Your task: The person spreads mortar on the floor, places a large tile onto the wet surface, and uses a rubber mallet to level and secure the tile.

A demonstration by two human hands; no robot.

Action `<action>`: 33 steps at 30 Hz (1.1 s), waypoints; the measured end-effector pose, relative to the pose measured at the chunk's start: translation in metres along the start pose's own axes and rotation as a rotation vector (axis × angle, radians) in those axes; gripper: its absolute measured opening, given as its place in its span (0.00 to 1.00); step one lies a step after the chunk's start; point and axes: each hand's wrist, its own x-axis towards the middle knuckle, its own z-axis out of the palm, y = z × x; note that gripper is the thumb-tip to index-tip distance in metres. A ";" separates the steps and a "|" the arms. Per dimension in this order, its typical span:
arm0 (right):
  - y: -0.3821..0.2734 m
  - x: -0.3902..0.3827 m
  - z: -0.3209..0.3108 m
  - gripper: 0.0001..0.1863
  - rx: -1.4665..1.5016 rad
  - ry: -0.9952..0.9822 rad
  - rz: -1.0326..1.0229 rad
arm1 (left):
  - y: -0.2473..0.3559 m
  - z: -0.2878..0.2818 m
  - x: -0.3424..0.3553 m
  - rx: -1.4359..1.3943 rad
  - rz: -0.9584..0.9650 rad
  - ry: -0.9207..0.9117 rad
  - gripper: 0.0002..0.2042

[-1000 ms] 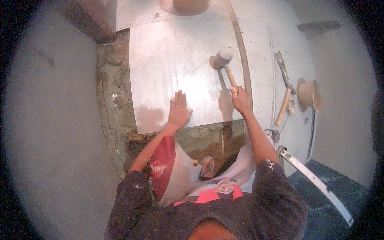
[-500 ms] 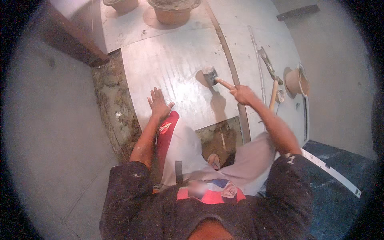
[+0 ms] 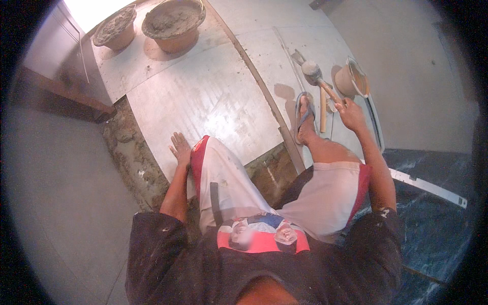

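Note:
My left hand [image 3: 179, 148] lies flat with fingers stretched on the left edge of a large, pale, shiny floor tile [image 3: 188, 96], beside my knee. My right hand [image 3: 351, 114] grips the wooden handle of a mallet [image 3: 311, 70], whose pale, dark-banded head is raised over the right-hand tiles beyond my sandalled foot [image 3: 304, 114]. Along the tile's left and near edges shows a rough bed of wet mortar [image 3: 122, 133]. Under the mallet, a second wooden-handled tool [image 3: 323, 109] lies on the tiles, its head partly hidden.
Two tubs of mortar [image 3: 173, 25] stand on the far tiles. At the right are a small bucket [image 3: 345, 80] and a long pale metal bar [image 3: 432, 187] over dark sheeting [image 3: 427, 229]. A brown strip [image 3: 254, 76] runs between tiles. A brown wooden frame [image 3: 66, 94] stands at left.
The mallet in my right hand has moved right, off the large tile. My right foot now shows on the right-hand tiles. My left hand stays flat at the tile's edge; the view has shifted.

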 end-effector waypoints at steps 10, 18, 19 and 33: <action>0.032 0.151 0.123 0.23 -0.023 0.007 -0.003 | -0.044 0.001 -0.009 0.172 0.002 0.280 0.52; 0.117 0.209 0.215 0.25 0.320 -0.068 -0.218 | -0.004 -0.082 -0.044 -0.146 -0.030 -0.195 0.61; 0.120 0.231 0.212 0.24 0.301 -0.024 -0.213 | 0.001 -0.092 -0.043 -0.160 -0.018 -0.222 0.62; 0.115 0.426 0.269 0.20 0.200 -0.220 -0.361 | 0.105 -0.103 0.005 -0.213 -0.416 -0.027 0.55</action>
